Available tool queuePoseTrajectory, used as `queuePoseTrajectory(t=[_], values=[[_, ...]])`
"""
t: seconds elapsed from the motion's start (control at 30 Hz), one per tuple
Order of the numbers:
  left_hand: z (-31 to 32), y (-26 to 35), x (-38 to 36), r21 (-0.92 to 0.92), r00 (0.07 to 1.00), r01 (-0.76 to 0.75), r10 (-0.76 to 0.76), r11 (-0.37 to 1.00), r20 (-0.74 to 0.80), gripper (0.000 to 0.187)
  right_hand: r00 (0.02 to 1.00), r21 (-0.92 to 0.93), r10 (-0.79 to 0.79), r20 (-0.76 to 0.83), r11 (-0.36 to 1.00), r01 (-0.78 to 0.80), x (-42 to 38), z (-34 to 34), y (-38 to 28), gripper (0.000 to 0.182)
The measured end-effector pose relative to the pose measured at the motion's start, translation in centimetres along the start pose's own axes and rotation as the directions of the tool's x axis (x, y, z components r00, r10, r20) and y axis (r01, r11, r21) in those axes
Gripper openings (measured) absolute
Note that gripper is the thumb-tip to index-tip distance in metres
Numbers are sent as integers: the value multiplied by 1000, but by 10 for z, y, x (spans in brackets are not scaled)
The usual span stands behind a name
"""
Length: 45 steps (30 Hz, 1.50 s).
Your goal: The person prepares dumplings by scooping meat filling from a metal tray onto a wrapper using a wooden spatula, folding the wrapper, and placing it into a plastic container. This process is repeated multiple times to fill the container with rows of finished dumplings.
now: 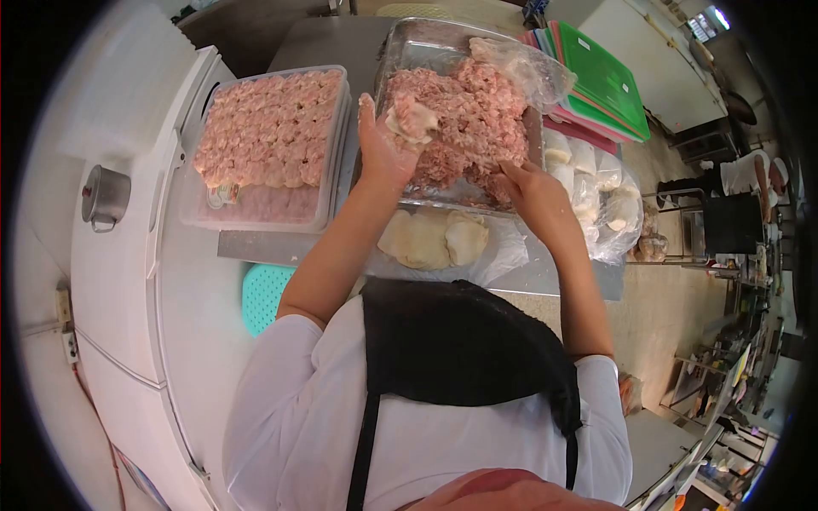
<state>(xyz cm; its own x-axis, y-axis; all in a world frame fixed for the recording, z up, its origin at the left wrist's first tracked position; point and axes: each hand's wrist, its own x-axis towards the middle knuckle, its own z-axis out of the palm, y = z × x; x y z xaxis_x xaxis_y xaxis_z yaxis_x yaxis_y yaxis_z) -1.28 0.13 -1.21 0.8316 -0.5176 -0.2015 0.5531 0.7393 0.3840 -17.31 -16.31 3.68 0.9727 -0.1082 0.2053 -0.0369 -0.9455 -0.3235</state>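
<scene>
My left hand (385, 149) is raised at the left rim of a metal tray (426, 36), cupped with its thumb up. In it rests a pale dough wrapper (417, 126) with some pink ground meat on it. Most of the tray is filled with ground meat (486, 106). Over the tray's front right corner, my right hand (537, 192) has its fingers closed at the edge of the meat; I cannot tell what they hold. Just in front of the tray lie stacks of pale dough wrappers (430, 238) on plastic.
To the left, a lidless clear container (256, 213) holds rows of meat-topped dumplings (268, 128). Bagged dough wrappers (596, 175) lie right of the tray, below stacked coloured plastic lids (601, 77). A turquoise perforated stool (266, 298) stands under the metal table (256, 245).
</scene>
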Motion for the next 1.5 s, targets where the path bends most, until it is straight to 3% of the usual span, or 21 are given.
queuePoseTrajectory(t=[0.1,0.17,0.27,0.3,0.33,0.37,0.43,0.47,0.5,0.57,0.6,0.7,0.8,0.9,1.0,1.1,1.2,1.3,1.4,1.47,1.5], values=[[5,-3,0,-32,998,41,-40,999,41,77,999,-41,-40,-25,998,39,-6,-2,-9,27],[25,0,-10,-15,999,30,-31,999,-36,76,994,-34,-103,-23,994,102,-6,16,2,30],[27,2,-10,-28,1000,9,-10,1000,-26,73,988,-267,33,152,964,9,-3,-35,-20,31],[19,1,-7,-34,1000,9,-9,999,-4,72,996,-228,-64,67,971,78,-4,-31,-20,32],[-3,-1,7,-137,970,109,-74,985,233,71,988,-193,-153,-23,970,145,-6,-21,-21,33],[-35,-3,32,-210,879,229,-110,950,463,70,965,-164,-233,-117,963,213,-8,-16,-21,34],[-31,-5,29,-223,885,255,-134,941,445,68,990,-99,-143,-2,985,142,-5,-15,-16,32],[9,-2,0,-171,975,151,-117,974,191,67,993,-70,-107,58,991,111,-2,-16,-11,30],[32,-1,-17,-96,995,58,-65,994,-74,66,986,57,-166,26,985,165,0,-21,0,29],[18,3,-15,95,992,53,-63,994,110,58,964,305,-258,-66,915,266,0,-37,28,26],[21,6,-18,187,977,37,-75,982,200,55,972,364,-178,-154,904,224,0,-39,30,26],[34,5,-38,664,949,-258,56,702,309,56,975,583,61,216,792,-179,-7,-60,32,29],[55,9,-44,756,758,-652,106,67,644,64,890,501,74,449,804,-320,-7,-82,33,28],[67,15,-48,794,784,-608,-162,-8,599,56,962,552,-168,214,834,23,-13,-78,43,27],[60,18,-32,874,761,-471,-447,119,471,51,943,588,-323,84,780,215,-10,-44,58,26],[67,14,-47,750,795,-586,-399,-306,457,47,924,574,-338,180,799,180,-1,-23,81,26],[46,1,-41,796,877,-474,-277,-376,392,38,894,505,-365,260,841,196,17,-11,117,27],[31,-9,-29,907,950,-312,-102,-283,295,38,967,64,-176,184,984,167,16,-29,100,28],[15,-10,-19,987,980,-122,-168,-109,103,41,956,192,-292,-15,938,290,6,1,87,25],[18,-7,-15,906,960,-198,-261,-375,102,58,967,151,-250,45,959,241,12,38,115,25],[18,-5,-16,892,963,-216,-236,-397,128,62,970,125,-233,72,967,223,17,45,129,25]])
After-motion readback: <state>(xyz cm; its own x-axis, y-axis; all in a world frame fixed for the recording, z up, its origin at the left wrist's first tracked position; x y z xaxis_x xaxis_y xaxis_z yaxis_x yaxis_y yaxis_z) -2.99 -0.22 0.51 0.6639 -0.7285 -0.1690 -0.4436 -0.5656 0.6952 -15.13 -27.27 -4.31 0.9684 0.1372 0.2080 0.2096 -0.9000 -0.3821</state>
